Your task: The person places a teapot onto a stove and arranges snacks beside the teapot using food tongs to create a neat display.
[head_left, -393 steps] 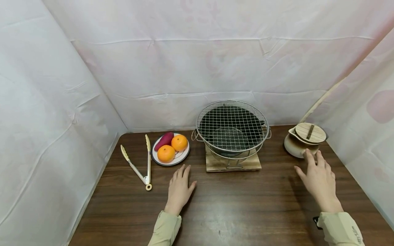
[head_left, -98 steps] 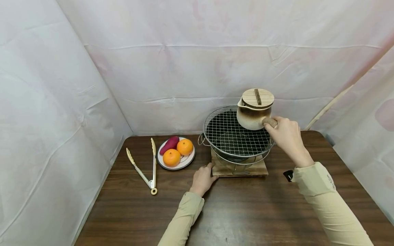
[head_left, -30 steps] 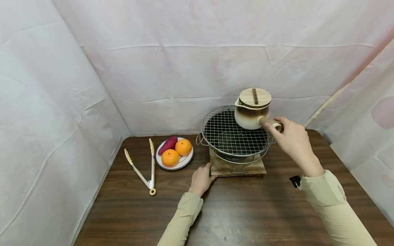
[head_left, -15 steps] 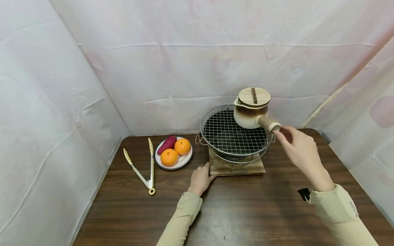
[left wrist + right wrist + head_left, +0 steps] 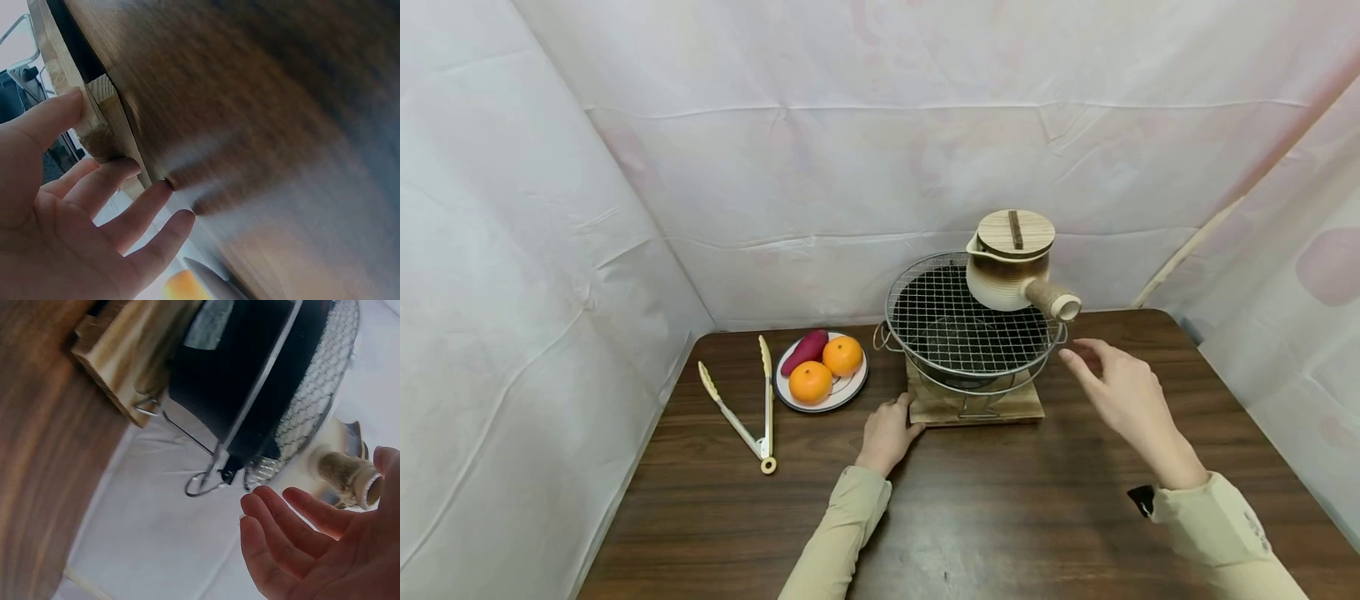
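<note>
A side-handled teapot (image 5: 1006, 283) with a flat wooden lid (image 5: 1017, 233) stands upright on the right rear of the round wire grill net (image 5: 962, 333). Its twine-wrapped handle (image 5: 1047, 296) points toward the front right; the right wrist view also shows the handle (image 5: 344, 472). My right hand (image 5: 1123, 396) is just below and right of the handle, apart from it, fingers loosely bent and holding nothing. With thumb and fingers at the front left corner, my left hand (image 5: 886, 433) grips the wooden board (image 5: 977, 410) under the stove. The left wrist view shows this board (image 5: 112, 112) up close.
Left of the stove, a white plate (image 5: 830, 406) bears two oranges (image 5: 811, 383) and a purple sweet potato (image 5: 805, 352). Spread tongs (image 5: 766, 417) lie farther left. Wire loop handles (image 5: 886, 337) stick out from the grill's sides. Pale curtains (image 5: 820, 167) enclose the table's back and sides.
The teapot came from the table's right side onto the grill net. Within the last second my right hand let go of its handle and drew back toward the right. The left hand stayed at the board.
</note>
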Demonstrator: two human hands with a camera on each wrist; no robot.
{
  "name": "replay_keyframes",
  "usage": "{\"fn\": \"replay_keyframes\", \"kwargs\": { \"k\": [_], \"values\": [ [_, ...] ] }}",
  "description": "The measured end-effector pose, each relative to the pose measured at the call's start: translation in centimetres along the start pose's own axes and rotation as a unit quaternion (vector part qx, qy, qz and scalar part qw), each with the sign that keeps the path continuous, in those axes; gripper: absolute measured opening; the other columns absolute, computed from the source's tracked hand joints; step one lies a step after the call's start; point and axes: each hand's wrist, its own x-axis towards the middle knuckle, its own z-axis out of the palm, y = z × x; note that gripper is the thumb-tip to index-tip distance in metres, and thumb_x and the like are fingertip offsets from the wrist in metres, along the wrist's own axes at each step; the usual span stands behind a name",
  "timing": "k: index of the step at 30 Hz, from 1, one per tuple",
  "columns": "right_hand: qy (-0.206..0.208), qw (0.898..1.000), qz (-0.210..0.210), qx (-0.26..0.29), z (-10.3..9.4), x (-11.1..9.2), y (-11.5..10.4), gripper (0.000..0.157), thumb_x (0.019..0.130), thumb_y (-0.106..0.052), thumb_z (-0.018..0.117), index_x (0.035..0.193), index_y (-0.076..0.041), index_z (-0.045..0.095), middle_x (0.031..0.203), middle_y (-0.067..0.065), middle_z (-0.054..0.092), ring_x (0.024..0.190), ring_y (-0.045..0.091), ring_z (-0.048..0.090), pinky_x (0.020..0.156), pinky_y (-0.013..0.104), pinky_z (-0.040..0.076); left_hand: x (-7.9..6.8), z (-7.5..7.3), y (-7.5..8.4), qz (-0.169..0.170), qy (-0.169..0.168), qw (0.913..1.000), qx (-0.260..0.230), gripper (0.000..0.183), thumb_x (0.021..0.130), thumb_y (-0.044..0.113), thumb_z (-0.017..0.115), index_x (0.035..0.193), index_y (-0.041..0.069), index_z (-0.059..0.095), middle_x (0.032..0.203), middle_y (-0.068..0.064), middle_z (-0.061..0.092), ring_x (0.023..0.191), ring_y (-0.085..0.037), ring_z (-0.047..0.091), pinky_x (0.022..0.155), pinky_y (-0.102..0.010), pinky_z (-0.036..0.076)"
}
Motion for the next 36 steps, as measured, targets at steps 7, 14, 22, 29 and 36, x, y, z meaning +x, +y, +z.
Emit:
{"fn": "replay_keyframes", "kwargs": {
  "k": [7, 14, 22, 29, 36],
  "values": [
    [-0.025, 1.0, 0.003, -0.006, 1.1, -0.5, 0.9, 0.06, 0.1, -0.051, 0.04, 0.13, -0.002, 0.056, 0.116, 0.024, 0.067, 0.101, 0.048, 0.062, 0.077, 0.059, 0.045, -0.1, -0.1, 0.0, 0.005, 0.007, 1.0, 0.0, 0.051, 0.083, 0.033, 0.075, 0.128, 0.015, 0.059, 0.116, -0.013, 0.07, 0.097, -0.03, 0.069, 0.079, -0.044, 0.055],
    [-0.051, 0.999, 0.009, -0.01, 2.4, -0.6, 1.9, 0.063, 0.1, -0.053, 0.037, 0.129, 0.0, 0.056, 0.117, 0.027, 0.066, 0.101, 0.048, 0.062, 0.077, 0.059, 0.046, -0.2, -0.2, 0.1, 0.002, 0.005, 1.0, -0.005, 0.051, 0.084, 0.033, 0.075, 0.129, 0.015, 0.059, 0.117, -0.013, 0.07, 0.099, -0.031, 0.068, 0.081, -0.045, 0.054],
    [-0.073, 0.997, 0.008, -0.012, 4.4, -1.0, 2.9, 0.063, 0.099, -0.054, 0.039, 0.126, -0.001, 0.059, 0.114, 0.026, 0.067, 0.1, 0.047, 0.063, 0.075, 0.058, 0.048, -0.2, -0.1, 0.1, 0.001, 0.003, 1.0, 0.0, 0.052, 0.084, 0.034, 0.074, 0.129, 0.015, 0.059, 0.117, -0.014, 0.069, 0.098, -0.031, 0.068, 0.08, -0.045, 0.055],
    [-0.104, 0.994, 0.018, -0.014, 6.0, -1.0, 3.7, 0.065, 0.099, -0.055, 0.039, 0.125, 0.0, 0.059, 0.114, 0.024, 0.068, 0.096, 0.043, 0.066, 0.073, 0.054, 0.051, -0.2, -0.1, 0.1, 0.003, 0.006, 1.0, -0.001, 0.051, 0.084, 0.034, 0.074, 0.129, 0.015, 0.059, 0.117, -0.014, 0.069, 0.097, -0.031, 0.069, 0.078, -0.044, 0.055],
    [-0.113, 0.993, 0.023, -0.012, 8.0, -1.3, 4.4, 0.063, 0.097, -0.055, 0.043, 0.12, 0.0, 0.063, 0.112, 0.021, 0.07, 0.099, 0.042, 0.066, 0.079, 0.056, 0.05, -0.2, -0.2, 0.1, 0.002, 0.006, 1.0, -0.002, 0.051, 0.084, 0.033, 0.074, 0.128, 0.015, 0.059, 0.116, -0.014, 0.07, 0.098, -0.03, 0.068, 0.079, -0.044, 0.055]
  ]
}}
